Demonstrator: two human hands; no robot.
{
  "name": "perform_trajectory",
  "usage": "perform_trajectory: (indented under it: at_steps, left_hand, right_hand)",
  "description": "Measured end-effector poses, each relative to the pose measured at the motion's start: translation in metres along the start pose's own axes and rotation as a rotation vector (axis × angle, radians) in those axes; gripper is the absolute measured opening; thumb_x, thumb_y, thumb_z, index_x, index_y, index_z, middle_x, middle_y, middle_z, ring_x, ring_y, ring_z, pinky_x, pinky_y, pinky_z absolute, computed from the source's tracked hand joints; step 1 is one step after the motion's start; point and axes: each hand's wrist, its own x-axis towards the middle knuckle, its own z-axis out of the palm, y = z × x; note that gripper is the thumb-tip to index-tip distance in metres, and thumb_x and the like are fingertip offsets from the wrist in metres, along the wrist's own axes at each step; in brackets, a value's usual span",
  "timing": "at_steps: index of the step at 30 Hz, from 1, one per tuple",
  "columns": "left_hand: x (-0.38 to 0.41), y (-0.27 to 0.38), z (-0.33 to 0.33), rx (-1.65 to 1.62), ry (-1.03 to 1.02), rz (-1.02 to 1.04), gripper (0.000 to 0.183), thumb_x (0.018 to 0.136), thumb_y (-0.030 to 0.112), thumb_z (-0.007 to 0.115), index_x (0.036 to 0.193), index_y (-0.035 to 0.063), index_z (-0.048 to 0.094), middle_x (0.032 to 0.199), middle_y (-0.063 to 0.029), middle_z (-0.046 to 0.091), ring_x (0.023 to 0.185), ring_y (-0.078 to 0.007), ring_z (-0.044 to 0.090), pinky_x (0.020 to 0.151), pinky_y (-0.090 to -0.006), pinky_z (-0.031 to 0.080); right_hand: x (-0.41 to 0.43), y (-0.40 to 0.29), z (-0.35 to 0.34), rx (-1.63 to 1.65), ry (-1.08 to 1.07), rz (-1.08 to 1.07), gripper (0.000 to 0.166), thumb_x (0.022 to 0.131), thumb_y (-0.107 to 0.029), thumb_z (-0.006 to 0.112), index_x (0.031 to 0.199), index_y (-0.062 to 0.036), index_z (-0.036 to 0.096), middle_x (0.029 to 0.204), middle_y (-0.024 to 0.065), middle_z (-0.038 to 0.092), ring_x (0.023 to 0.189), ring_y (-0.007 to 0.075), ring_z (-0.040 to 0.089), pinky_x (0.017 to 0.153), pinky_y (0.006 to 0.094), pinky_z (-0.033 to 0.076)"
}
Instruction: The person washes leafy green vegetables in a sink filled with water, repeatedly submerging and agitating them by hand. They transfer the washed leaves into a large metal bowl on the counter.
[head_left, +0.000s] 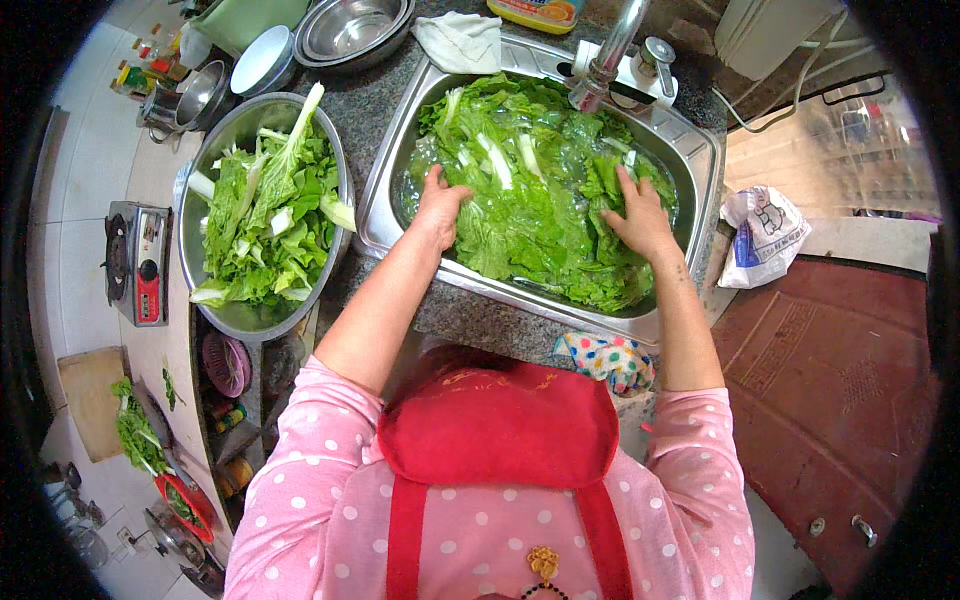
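Leafy greens with white stalks (517, 217) float in water and fill most of the stainless steel sink (379, 202). At the left side of the sink, my left hand (441, 206) rests against the edge of the leaves, thumb and fingers apart. My right hand (643, 217) lies on the greens at the right side, fingers spread over a leaf. Neither hand has closed around anything. The chrome faucet spout (589, 97) reaches over the sink's back edge. Left of the sink, a large metal basin (264, 326) holds more cut greens (270, 217).
A white cloth (459, 43) lies on the back rim, and a dotted cloth (607, 361) lies at the front. Metal bowls (352, 30) stand behind the basin. To the left is a portable gas stove (141, 262). A plastic bag (765, 236) sits right, by a dark red door (825, 390).
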Motion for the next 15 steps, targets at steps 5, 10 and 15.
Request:
perform_trajectory:
  at_steps: [5,10,15]
  left_hand:
    - [-0.022,-0.003,0.008,0.486,0.149,0.152,0.083,0.070,0.006,0.067,0.139,0.0069,0.022,0.140,-0.0222,0.021,0.125,-0.0340,0.030,0.104,-0.0390,0.029]
    - [-0.036,-0.028,0.031,1.168,-0.103,0.386,0.098,0.065,0.018,0.078,0.142,0.0101,0.018,0.145,-0.0242,0.013,0.133,-0.0394,0.020,0.107,-0.0441,0.026]
    - [-0.023,-0.022,0.033,0.744,-0.187,0.568,0.086,0.063,0.005,0.075,0.137,0.0109,0.032,0.134,-0.0206,0.034,0.116,-0.0364,0.044,0.099,-0.0422,0.038]
  right_hand:
    - [-0.003,-0.029,0.009,-0.059,0.174,-0.130,0.066,0.080,-0.033,0.065,0.137,-0.0182,0.035,0.128,0.0191,0.042,0.119,0.0357,0.040,0.096,0.0540,0.034]
    - [-0.014,-0.067,0.046,-0.017,0.178,-0.413,0.063,0.079,-0.039,0.062,0.133,-0.0175,0.039,0.124,0.0172,0.044,0.120,0.0355,0.038,0.099,0.0602,0.025]
    - [-0.002,-0.053,0.049,-0.172,0.083,-0.477,0.042,0.073,-0.023,0.066,0.112,-0.0129,0.054,0.117,0.0111,0.052,0.118,0.0300,0.044,0.097,0.0551,0.030]
